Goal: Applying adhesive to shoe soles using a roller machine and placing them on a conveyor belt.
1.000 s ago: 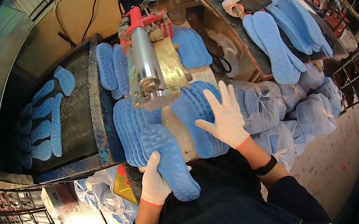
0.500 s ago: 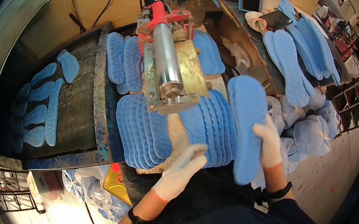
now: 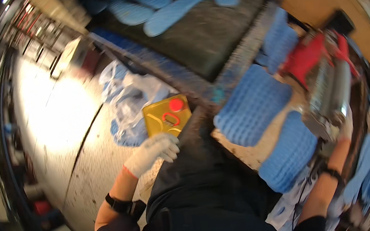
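Blue, bumpy, foot-shaped insoles stand in two overlapping rows right of the centre of the frame: the upper row (image 3: 254, 105) against the corner of the dark bench, the lower row (image 3: 290, 150) nearer your right forearm. Half a second ago you had a single insole upright in your right hand, and these rows sat mid-frame; now your view has swung left, so they lie slanted and farther right. Your left hand in its white knit glove (image 3: 152, 153) was by the front of the rows and is now left of centre, just below a yellow can with a red cap and handle (image 3: 160, 123); whether they touch, you cannot tell. Its fingers bend loosely and point right, closed on nothing visible, with the forearm rising from the lower left. Your right hand, gloved likewise (image 3: 347, 125), reaches up from the lower right, blurred and partly hidden beside the shiny metal cylinder (image 3: 342, 86) of a red-framed machine (image 3: 304, 58); its grip cannot be told. Farther out, clear plastic bags (image 3: 136, 89) lie left of the can, and more blue insoles (image 3: 180, 12) rest on a black bench surface (image 3: 212, 43) at the top.
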Action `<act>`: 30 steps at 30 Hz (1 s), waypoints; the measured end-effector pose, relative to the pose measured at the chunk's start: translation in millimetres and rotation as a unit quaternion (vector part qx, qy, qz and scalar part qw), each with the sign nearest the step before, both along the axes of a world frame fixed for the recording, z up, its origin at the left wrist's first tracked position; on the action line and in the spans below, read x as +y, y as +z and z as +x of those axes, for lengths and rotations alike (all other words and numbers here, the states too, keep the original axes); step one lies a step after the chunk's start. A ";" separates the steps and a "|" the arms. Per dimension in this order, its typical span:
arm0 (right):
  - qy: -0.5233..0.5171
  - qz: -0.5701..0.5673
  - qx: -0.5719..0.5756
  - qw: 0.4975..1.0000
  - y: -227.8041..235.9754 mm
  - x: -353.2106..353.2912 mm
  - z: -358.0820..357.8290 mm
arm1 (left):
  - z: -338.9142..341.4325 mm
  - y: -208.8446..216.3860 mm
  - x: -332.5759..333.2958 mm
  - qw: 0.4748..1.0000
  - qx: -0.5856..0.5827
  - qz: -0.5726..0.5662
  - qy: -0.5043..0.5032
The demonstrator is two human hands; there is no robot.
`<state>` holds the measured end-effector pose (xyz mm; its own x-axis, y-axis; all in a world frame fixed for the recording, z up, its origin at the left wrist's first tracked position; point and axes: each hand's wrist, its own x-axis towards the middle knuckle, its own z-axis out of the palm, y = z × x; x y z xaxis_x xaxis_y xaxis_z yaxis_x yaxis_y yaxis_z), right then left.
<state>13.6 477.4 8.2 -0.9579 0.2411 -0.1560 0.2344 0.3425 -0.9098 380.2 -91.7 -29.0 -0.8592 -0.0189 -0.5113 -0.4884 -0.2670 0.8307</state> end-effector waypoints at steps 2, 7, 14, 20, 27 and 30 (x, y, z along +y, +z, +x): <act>0.070 0.186 0.053 0.979 3.5 2.6 34.6 | 23.6 -47.5 -42.5 0.984 -0.049 -0.043 0.165; 0.139 0.442 0.204 0.862 5.8 -28.0 161.1 | 55.5 -183.4 -133.5 0.805 -0.259 -0.497 0.192; -0.040 -0.014 0.026 0.999 36.8 -104.0 264.5 | 21.3 -284.4 -190.4 0.815 -0.273 -0.511 0.014; 0.046 0.038 0.039 0.997 83.5 -166.8 274.3 | 1.8 -309.4 -225.7 0.780 -0.379 -0.498 -0.017; 0.224 0.006 0.011 0.974 87.7 -278.4 242.9 | 17.1 -269.2 -244.0 0.811 -0.081 -0.557 0.162; 0.310 0.041 0.018 0.950 87.8 -319.0 236.0 | 21.5 -290.6 -219.8 0.789 -0.161 -0.593 0.022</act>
